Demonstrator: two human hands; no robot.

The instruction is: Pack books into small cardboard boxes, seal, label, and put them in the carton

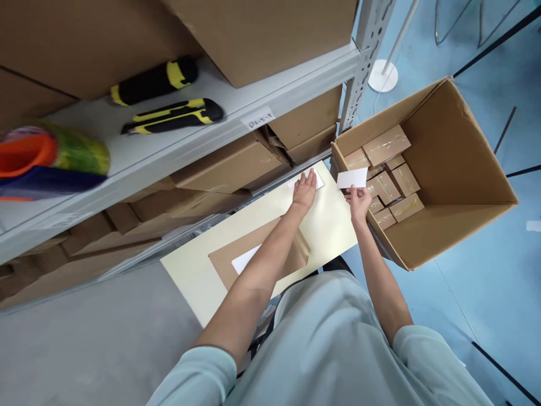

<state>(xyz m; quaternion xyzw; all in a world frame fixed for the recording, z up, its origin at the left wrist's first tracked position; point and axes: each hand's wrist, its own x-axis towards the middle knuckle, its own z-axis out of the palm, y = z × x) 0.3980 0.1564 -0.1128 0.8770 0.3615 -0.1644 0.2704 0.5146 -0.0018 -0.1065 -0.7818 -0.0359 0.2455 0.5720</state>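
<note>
My left hand (305, 190) lies flat with its fingers stretched over white paper slips (320, 180) at the far end of the pale yellow board (333, 225). Between thumb and fingers, my right hand (359, 203) pinches a white card (352, 178), held up at the near side of the large open carton (469, 163). Several small taped boxes (386, 145) sit inside that carton. Nearer to me on the board is a flat brown cardboard box (226, 262) with a white label (244, 260), partly hidden by my left forearm.
Along the left runs a metal shelf (296, 84) carrying cartons, two black-and-yellow utility knives (173, 115) and a tape dispenser (51, 155). More cartons (228, 166) stand on the level below. A perforated upright (366, 62) and a white stand base (382, 76) are beyond the board.
</note>
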